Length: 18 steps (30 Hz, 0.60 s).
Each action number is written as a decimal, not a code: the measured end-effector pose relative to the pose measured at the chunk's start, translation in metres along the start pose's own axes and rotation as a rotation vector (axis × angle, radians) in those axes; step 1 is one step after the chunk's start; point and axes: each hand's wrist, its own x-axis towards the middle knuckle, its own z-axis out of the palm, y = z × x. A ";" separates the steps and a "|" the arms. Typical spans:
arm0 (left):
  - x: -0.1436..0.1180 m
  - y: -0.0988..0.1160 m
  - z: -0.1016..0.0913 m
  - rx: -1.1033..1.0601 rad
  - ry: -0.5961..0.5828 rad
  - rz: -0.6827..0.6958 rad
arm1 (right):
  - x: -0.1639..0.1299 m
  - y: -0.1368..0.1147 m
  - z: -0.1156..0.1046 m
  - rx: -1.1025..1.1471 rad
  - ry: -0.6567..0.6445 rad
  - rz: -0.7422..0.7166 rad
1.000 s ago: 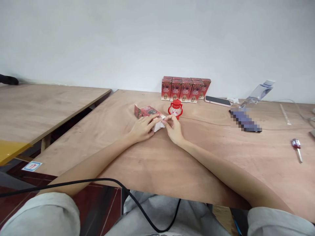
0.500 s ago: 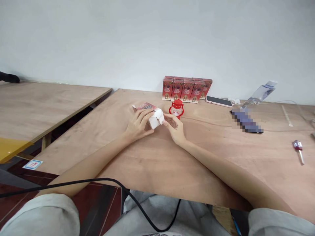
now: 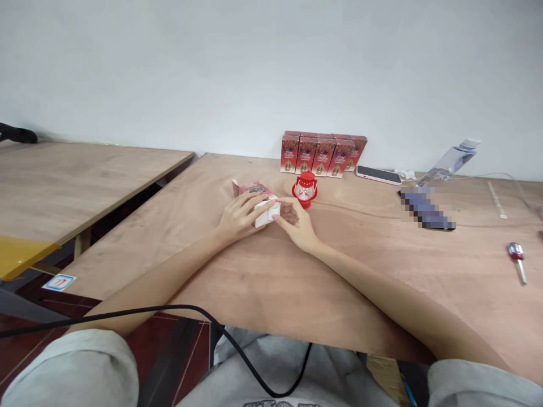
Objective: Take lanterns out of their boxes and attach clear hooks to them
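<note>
Two wooden tables (image 3: pixel 271 294), pale wall (image 3: pixel 190 73); left fingers (image 3: pixel 248 203), right fingers (image 3: pixel 293 202) hold carton (image 3: pixel 261 219).

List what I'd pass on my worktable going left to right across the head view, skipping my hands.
Printed sticker → red-and-white carton → red lantern → pink-edged smartphone → clear plastic bottle → thin pale strip → screwdriver. The red boxes behind overlap the lantern's span, so they're left out.

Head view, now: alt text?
A person's left hand holds a red-and-white box while the right hand touches its white end, over a wooden table. Beyond stand a red lantern and, by the wall, red boxes.
</note>
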 end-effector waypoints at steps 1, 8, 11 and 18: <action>0.000 0.000 0.001 -0.001 -0.006 -0.001 | 0.000 0.001 0.000 0.012 0.007 0.009; 0.003 0.003 -0.002 -0.036 -0.025 -0.020 | 0.000 0.002 0.002 0.022 0.050 0.002; 0.005 0.004 -0.002 -0.010 0.015 0.014 | 0.000 0.001 0.003 0.035 0.053 0.019; 0.006 0.009 -0.002 -0.024 0.014 0.021 | 0.002 0.005 0.003 0.050 0.076 0.095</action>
